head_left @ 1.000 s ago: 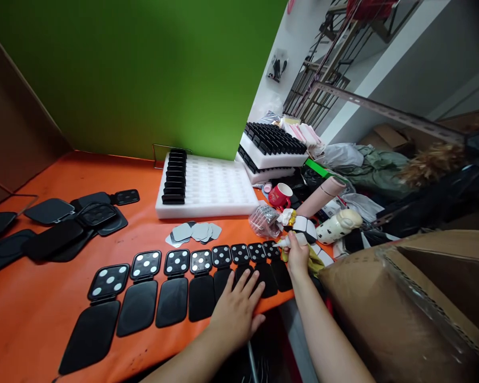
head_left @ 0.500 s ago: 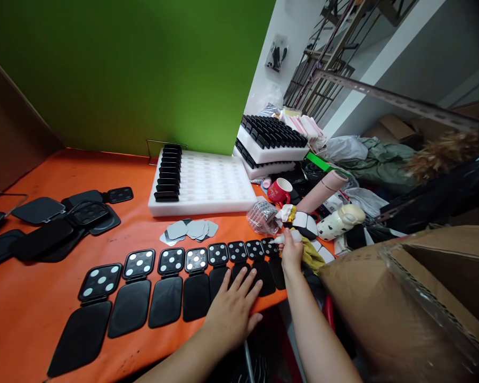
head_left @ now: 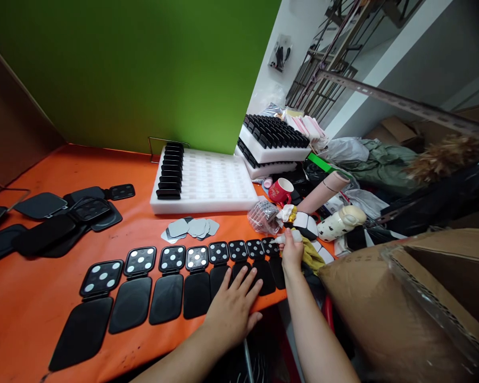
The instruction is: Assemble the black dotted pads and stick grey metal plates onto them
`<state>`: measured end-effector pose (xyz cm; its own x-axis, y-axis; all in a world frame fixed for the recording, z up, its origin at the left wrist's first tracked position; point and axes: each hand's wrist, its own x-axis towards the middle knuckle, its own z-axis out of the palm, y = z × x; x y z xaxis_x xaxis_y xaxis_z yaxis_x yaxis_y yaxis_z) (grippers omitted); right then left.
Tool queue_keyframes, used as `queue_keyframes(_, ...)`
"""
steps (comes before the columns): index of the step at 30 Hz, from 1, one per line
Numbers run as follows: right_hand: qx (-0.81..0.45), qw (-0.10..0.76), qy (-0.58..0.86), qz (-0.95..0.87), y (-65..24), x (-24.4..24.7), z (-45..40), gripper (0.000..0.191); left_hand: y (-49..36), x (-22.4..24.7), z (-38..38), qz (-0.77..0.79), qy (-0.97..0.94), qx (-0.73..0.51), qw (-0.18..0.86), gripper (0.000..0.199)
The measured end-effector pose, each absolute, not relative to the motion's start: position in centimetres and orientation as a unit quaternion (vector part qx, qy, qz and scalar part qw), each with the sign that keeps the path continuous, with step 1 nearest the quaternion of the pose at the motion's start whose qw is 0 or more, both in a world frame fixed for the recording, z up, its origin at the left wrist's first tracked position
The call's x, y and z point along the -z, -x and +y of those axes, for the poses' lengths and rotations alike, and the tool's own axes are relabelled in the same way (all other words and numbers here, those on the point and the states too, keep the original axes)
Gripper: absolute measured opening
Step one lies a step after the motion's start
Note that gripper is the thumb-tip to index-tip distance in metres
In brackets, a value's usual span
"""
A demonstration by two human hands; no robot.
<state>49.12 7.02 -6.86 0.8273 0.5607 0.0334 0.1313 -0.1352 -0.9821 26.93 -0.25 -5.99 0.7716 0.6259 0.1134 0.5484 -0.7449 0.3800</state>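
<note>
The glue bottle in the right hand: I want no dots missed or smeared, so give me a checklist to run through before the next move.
1. Right hand grips the glue bottle, nozzle toward the rightmost case: ok.
2. Left hand lies flat on the lower flaps near the right end of the row of open black cases: ok.
3. White dots show on every upper panel, from the leftmost case rightward: ok.
4. Nozzle tip touching the panel or apart: cannot tell.
5. Grey pads lie piled behind the row: ok.
6. White foam tray has free slots: ok.
</note>
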Motion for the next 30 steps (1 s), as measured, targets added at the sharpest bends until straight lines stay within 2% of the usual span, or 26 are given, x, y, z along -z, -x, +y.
queue_keyframes(12,-0.166,0.648,0.704,-0.239,-48.8,6.0,6.5,0.037,-26.9,6.2,-0.3,0.316,-0.922,-0.127,0.181,0.060)
queue_keyframes(30,-0.163,0.648,0.704,-0.241,-49.0,6.3,5.6,0.036,-26.9,6.3,-0.3,0.316,-0.920,-0.133,0.188,0.060)
